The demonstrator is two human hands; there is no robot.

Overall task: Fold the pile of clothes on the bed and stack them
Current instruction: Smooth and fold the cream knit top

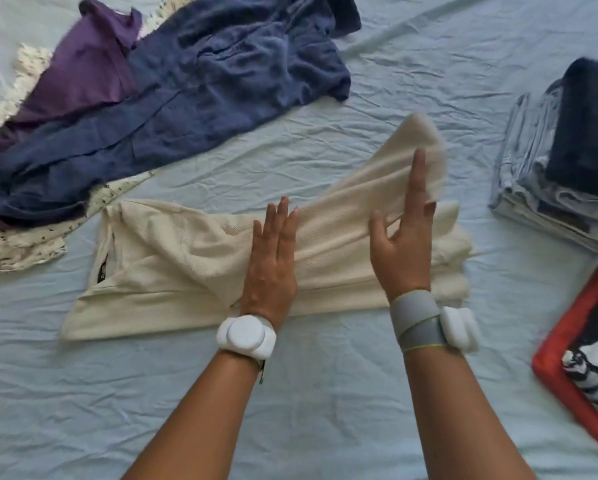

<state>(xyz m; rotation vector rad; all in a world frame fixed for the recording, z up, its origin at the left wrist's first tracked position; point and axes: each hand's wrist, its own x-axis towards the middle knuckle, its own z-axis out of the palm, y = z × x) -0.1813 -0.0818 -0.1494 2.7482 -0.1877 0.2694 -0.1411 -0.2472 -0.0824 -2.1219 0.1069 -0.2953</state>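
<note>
- Now mid-fold on cream garment [193, 251], spread flat on bed sheet [325, 393] between unfolded pile [172, 98] and folded stack [560, 174].
- Left hand [271, 268], fingers straight, pressing cloth at middle.
- Right hand [403, 244] lifting right flap, apparently pinched under thumb.
- Next, likely: carry flap leftward over pinned middle, align edges, smooth.

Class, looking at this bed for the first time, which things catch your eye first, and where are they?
A cream garment lies mid-bed, the left hand pressing it flat while the right hand lifts one flap. A dark blue garment sprawls at upper left, and a folded stack sits at right.
</note>
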